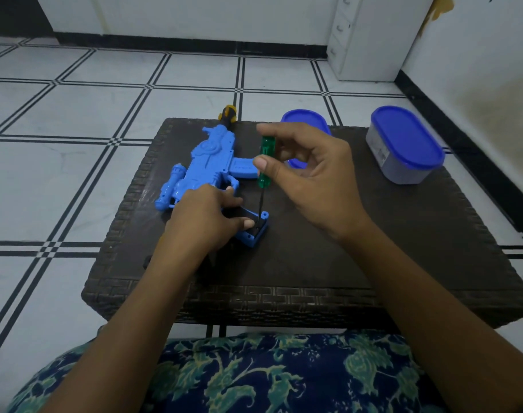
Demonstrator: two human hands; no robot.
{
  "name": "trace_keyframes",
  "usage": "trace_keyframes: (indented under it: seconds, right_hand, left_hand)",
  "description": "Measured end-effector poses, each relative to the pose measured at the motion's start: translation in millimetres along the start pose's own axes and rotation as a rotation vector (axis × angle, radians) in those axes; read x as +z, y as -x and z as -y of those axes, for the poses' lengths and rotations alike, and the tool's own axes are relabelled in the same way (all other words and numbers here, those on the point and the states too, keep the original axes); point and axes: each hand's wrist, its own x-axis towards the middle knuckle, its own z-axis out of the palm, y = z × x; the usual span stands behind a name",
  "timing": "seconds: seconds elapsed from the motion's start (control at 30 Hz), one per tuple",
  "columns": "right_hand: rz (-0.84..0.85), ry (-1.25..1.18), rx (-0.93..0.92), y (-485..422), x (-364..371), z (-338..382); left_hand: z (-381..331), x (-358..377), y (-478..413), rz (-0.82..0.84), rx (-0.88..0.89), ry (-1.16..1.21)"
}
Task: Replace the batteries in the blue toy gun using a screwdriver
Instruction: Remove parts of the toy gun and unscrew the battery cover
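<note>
Behind, blue-lidded container point(406, 144); second container point(304, 120) half-hidden by right hand point(310, 180) pinching screwdriver point(266, 162); left hand point(206, 219) grips toy gun point(206, 162).

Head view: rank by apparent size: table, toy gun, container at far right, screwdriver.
1. table
2. toy gun, though partly hidden
3. container at far right
4. screwdriver, long but thin

The blue plastic toy gun point(208, 163) lies on its side on the dark woven table point(328, 263), yellow-black muzzle pointing away. The slim green-handled screwdriver point(266, 147) stands nearly upright, tip down in the gun's grip base.
</note>
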Motion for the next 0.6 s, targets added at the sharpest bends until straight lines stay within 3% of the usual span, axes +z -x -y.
trace_keyframes:
  seconds: [0.27, 0.43, 0.6]
  right_hand:
    - [-0.035, 0.029, -0.015, -4, -5, -1]
    - [-0.024, 0.195, -0.049, -4, -8, -5]
    - [0.181, 0.433, 0.074, 1, -10, -20]
  left_hand:
    - [1, 1, -1, 0.008, -0.007, 0.008]
    - [2, 1, -1, 0.015, 0.002, 0.005]
    - [4, 2, -2, 0.009, 0.006, 0.002]
